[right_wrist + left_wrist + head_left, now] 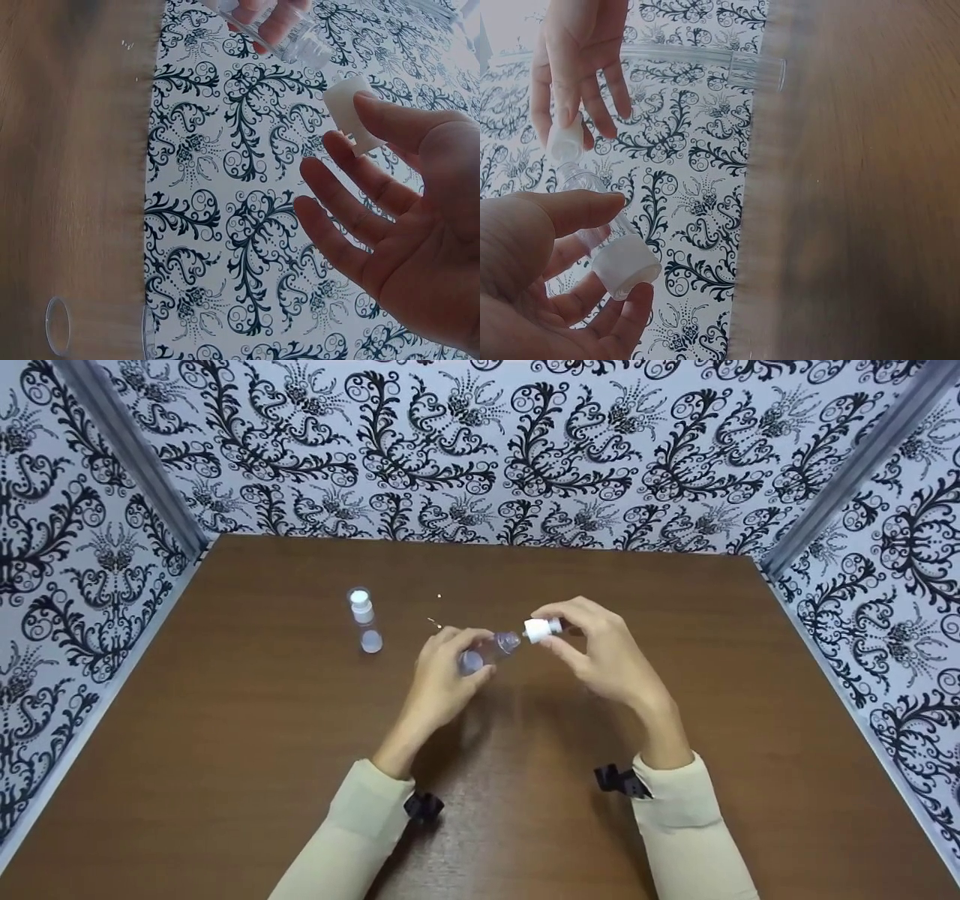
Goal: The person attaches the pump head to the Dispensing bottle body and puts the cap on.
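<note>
My left hand [442, 671] grips a small clear bottle [491, 649] with a white base, tilted with its open neck toward the right. A white pump top [538, 630] is pinched between the thumb and fingers of my right hand [611, 652]. The pump top [346, 105] is just off the bottle's neck [311, 52], with a narrow gap between them in the right wrist view. To the left, a second clear bottle [362, 619] with a white pump and a clear cover stands on the table.
The brown tabletop [247, 750] is bordered by patterned black-and-white panels [465, 457] at the back and sides. Tiny shiny specks [435, 623] lie beyond my left hand. A clear hollow cylinder [58, 326] stands on the table, also seen in the left wrist view.
</note>
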